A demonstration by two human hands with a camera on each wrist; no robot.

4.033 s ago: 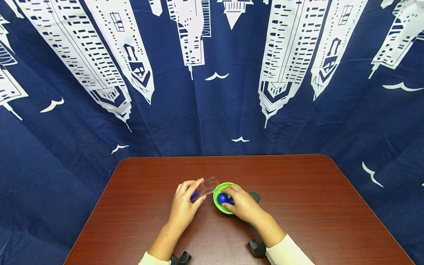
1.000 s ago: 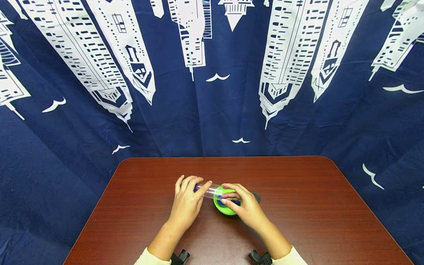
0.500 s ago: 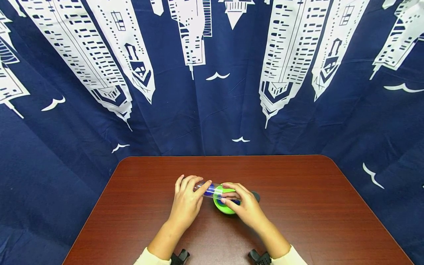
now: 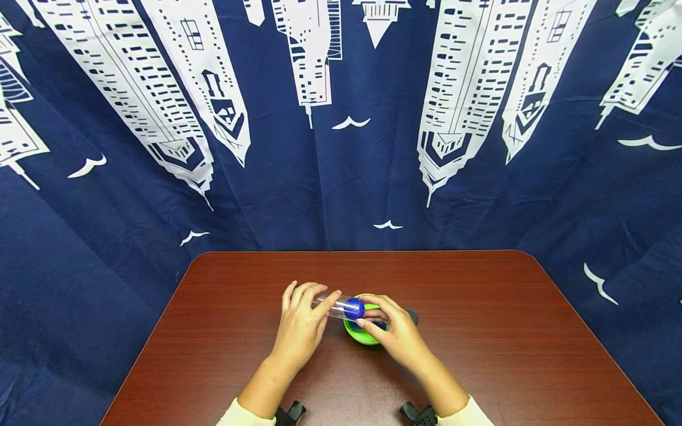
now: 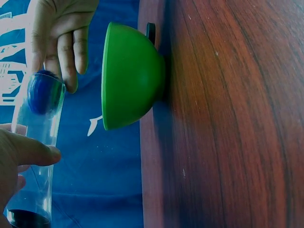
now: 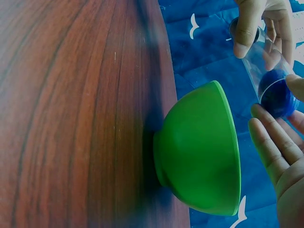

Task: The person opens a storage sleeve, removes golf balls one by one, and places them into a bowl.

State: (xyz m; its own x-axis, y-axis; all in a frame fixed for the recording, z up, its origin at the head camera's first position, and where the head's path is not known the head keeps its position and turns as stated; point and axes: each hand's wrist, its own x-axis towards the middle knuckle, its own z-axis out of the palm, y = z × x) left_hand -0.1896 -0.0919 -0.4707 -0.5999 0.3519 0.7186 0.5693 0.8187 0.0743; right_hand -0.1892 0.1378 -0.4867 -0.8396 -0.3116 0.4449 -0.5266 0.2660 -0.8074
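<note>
My left hand (image 4: 298,331) grips a clear tube (image 5: 40,137) by its side, thumb and fingers around the wall. The tube lies tilted over a green bowl (image 6: 202,147), with a dark end (image 5: 28,218) on the left hand's side. A blue ball (image 4: 354,308) sits inside at the other end, right at the mouth. There my right hand (image 4: 399,331) holds its fingers nearly straight, the fingertips (image 6: 256,111) beside the ball and the thumb close to the tube's rim. More blue (image 4: 380,325) shows inside the bowl, partly hidden by the right hand.
A dark round disc (image 4: 412,316) lies on the brown wooden table (image 4: 240,307), just right of the bowl. Behind the table's far edge hangs a blue cloth (image 4: 362,177) with white building shapes. A black wrist device (image 4: 418,414) shows near each sleeve.
Four seconds ago the right hand was down in the bowl; it has since risen to the tube's mouth. Within the last second the ball has slid along the tube, from left to right.
</note>
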